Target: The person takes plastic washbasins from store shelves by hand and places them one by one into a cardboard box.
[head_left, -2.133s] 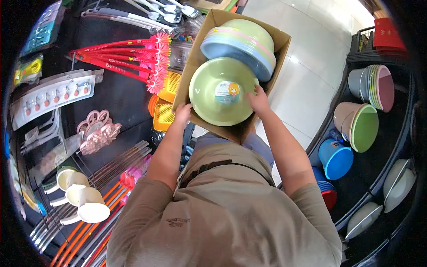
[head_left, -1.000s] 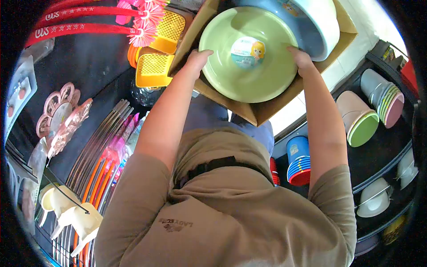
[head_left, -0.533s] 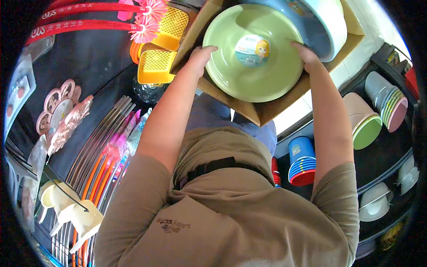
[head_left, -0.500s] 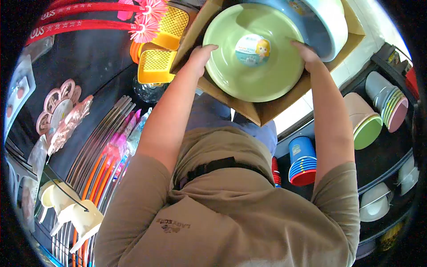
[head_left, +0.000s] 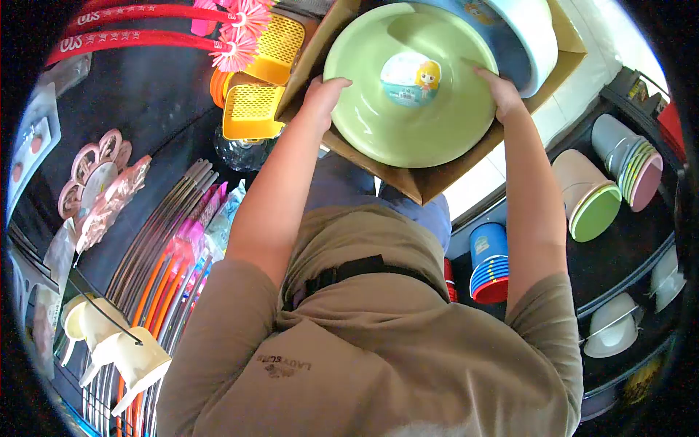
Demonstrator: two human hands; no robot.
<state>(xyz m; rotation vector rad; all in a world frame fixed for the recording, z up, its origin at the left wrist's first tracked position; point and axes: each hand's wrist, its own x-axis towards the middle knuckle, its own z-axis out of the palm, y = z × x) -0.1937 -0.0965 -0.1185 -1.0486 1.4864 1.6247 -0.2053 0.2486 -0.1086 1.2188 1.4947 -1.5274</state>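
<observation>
A round green basin (head_left: pixel 408 135) with a cartoon-girl sticker sits over an open cardboard box (head_left: pixel 419 182). On its left rim my left hand (head_left: pixel 325 98) is closed, thumb over the edge and fingers hidden beneath. Opposite, my right hand (head_left: pixel 501 93) grips the right rim the same way. Behind the green basin, a light blue basin (head_left: pixel 535 51) leans inside the box, partly covered. Whether the green basin rests on something below cannot be seen.
Yellow perforated baskets (head_left: pixel 253 111) stand left of the box. Long poles (head_left: pixel 156 255), cream dippers (head_left: pixel 131 357) and red-sleeved brushes (head_left: pixel 145 44) line the left side. Shelves at right hold stacked blue buckets (head_left: pixel 489 255) and beige-and-green buckets (head_left: pixel 590 197). White floor tiles (head_left: pixel 473 186) show beyond the box.
The green basin, both hands and the box have shifted slightly left in view. Both hands keep their hold on the rim.
</observation>
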